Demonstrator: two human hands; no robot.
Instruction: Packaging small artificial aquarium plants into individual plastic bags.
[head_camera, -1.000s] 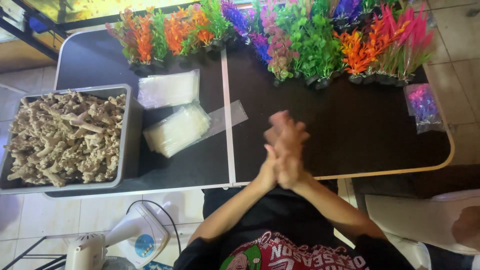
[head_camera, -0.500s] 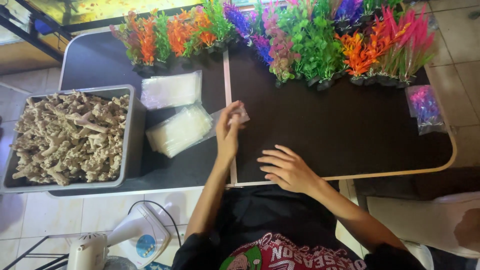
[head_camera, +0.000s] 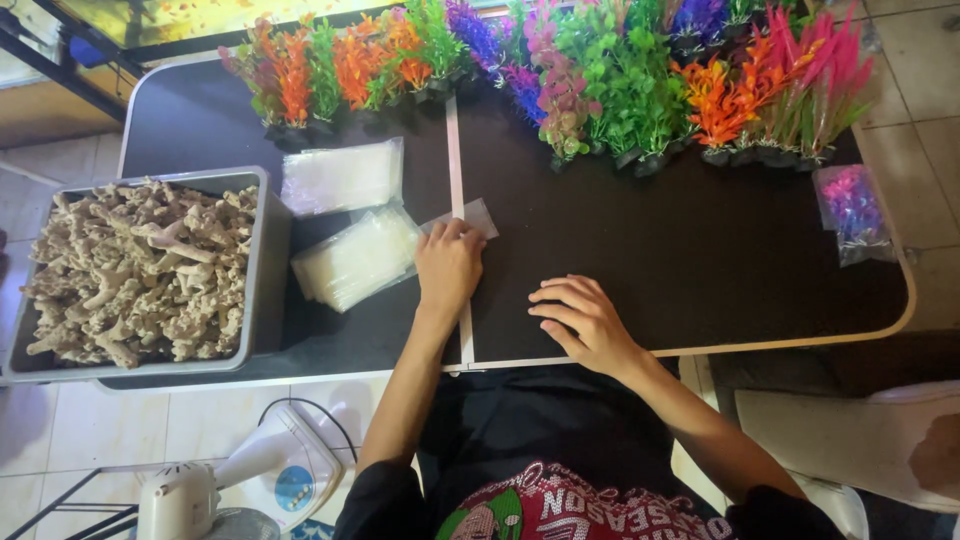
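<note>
As the view runs from left to right, a grey tub (head_camera: 262, 250) heaped with pale coral pieces (head_camera: 135, 270) sits at the desk's (head_camera: 700, 260) left end. Beside it lie two stacks of clear plastic bags: a flat stack (head_camera: 342, 175) farther back and a thicker stack (head_camera: 358, 257) nearer the person. The left hand (head_camera: 447, 266) rests palm down just right of the thicker stack, over the pale seam that runs across the desk. Its fingers (head_camera: 452, 232) are held narrow and together, pressing on a single clear bag (head_camera: 472, 215); whether they pinch the bag or only pin it cannot be told. The right hand (head_camera: 580, 318) lies flat on the bare desk near the front edge, fingers loosely spread, holding nothing. Along the back stands a row of coloured plastic plants (head_camera: 560, 70), and one bagged plant (head_camera: 850, 212) lies at the right end.

Risk: the single bag is thin and slick, so it may slide from under the fingers, or a neighbouring bag from the thicker stack may cling and be dragged along.
</note>
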